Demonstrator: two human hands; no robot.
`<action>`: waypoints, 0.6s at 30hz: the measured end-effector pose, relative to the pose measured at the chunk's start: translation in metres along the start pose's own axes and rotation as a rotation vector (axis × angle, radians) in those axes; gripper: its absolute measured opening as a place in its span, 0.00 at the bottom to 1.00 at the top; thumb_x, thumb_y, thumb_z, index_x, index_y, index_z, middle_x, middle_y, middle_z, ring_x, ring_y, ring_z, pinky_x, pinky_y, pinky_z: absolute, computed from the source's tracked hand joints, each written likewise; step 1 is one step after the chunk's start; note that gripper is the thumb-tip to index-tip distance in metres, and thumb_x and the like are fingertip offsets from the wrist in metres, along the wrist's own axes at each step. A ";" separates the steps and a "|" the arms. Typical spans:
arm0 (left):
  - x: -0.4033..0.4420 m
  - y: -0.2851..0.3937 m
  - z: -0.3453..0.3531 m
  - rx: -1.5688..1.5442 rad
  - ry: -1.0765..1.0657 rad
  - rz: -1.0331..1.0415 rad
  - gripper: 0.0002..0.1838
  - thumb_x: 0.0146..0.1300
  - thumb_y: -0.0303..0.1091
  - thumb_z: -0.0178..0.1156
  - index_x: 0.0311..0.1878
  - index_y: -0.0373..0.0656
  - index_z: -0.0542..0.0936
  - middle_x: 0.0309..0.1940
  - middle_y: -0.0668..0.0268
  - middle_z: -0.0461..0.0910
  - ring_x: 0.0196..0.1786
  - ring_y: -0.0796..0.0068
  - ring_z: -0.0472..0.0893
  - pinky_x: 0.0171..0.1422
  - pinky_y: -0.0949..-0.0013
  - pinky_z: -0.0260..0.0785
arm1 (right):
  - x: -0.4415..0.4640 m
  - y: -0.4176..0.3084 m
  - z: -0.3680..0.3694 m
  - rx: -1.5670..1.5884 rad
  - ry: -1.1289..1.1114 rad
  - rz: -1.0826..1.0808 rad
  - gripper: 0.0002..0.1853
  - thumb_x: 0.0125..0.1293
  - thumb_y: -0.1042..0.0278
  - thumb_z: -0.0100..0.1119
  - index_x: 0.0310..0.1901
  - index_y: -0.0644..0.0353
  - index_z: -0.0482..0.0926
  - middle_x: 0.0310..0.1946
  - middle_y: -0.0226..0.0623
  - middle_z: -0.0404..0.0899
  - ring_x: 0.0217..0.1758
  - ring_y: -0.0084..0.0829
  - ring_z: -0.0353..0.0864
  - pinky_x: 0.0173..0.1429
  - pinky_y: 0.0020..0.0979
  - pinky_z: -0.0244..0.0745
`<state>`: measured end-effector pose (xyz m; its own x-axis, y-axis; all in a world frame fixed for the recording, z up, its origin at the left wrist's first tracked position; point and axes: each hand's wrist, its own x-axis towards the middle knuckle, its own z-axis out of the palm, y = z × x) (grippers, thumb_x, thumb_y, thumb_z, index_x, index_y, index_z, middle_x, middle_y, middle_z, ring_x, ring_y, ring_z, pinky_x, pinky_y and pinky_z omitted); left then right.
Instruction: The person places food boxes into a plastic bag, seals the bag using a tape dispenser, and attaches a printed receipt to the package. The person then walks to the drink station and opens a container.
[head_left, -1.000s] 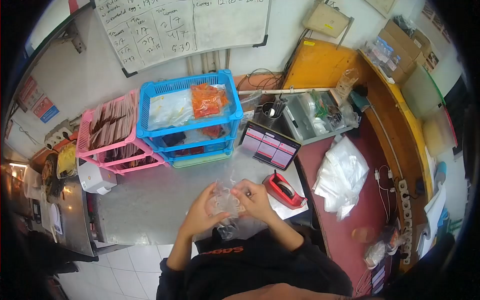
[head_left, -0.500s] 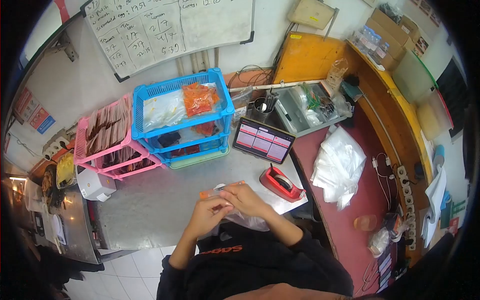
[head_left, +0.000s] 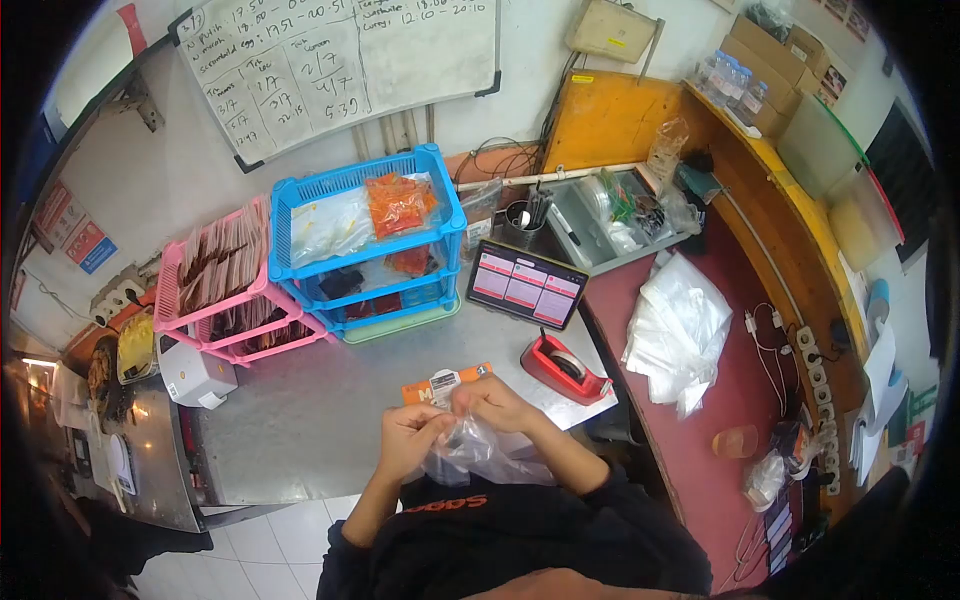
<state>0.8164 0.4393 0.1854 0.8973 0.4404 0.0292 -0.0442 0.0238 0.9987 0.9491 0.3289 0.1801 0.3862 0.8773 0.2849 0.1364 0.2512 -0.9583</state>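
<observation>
A clear plastic bag hangs from both hands, close to the chest at the counter's front edge. My left hand pinches its upper left side with bent fingers. Close beside it, my right hand pinches the top of the bag from the right. Just beyond the fingers an orange printed card or packet with a white label lies on the metal counter, partly behind the hands. What the bag contains is hard to make out.
Blue stacked trays hold orange packets; pink trays hold sachets. A tablet stands behind a red tape dispenser. White plastic bags lie on the red surface to the right. A white box sits at left.
The hands have moved slightly apart, and the bag now shows spread out beneath them. More of the orange card is visible than half a second ago; it was not visible a second ago.
</observation>
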 end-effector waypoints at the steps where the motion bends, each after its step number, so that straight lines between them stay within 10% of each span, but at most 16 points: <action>1: -0.001 -0.008 -0.005 -0.002 -0.003 -0.003 0.18 0.64 0.33 0.50 0.18 0.36 0.75 0.13 0.71 0.73 0.16 0.87 0.69 0.19 0.82 0.57 | -0.003 -0.001 -0.006 -0.151 -0.081 0.058 0.09 0.59 0.63 0.57 0.30 0.61 0.76 0.22 0.36 0.73 0.26 0.24 0.70 0.28 0.25 0.64; 9: -0.009 0.003 0.002 -0.242 -0.213 -0.280 0.19 0.64 0.34 0.51 0.17 0.37 0.73 0.10 0.73 0.68 0.14 0.88 0.65 0.17 0.80 0.52 | -0.001 -0.021 -0.019 -0.477 0.441 -0.058 0.16 0.53 0.67 0.64 0.15 0.62 0.69 0.07 0.32 0.62 0.10 0.18 0.57 0.16 0.24 0.54; 18: -0.010 -0.027 -0.012 -0.204 -0.205 -0.233 0.09 0.61 0.30 0.55 0.29 0.34 0.77 0.25 0.71 0.75 0.26 0.85 0.71 0.29 0.81 0.62 | 0.003 -0.025 -0.013 -0.597 0.486 -0.092 0.18 0.52 0.67 0.65 0.14 0.62 0.67 0.08 0.34 0.62 0.09 0.25 0.59 0.16 0.26 0.54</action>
<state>0.8034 0.4451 0.1578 0.9620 0.2141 -0.1695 0.1031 0.2901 0.9514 0.9590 0.3201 0.2056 0.6877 0.5506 0.4732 0.6027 -0.0694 -0.7950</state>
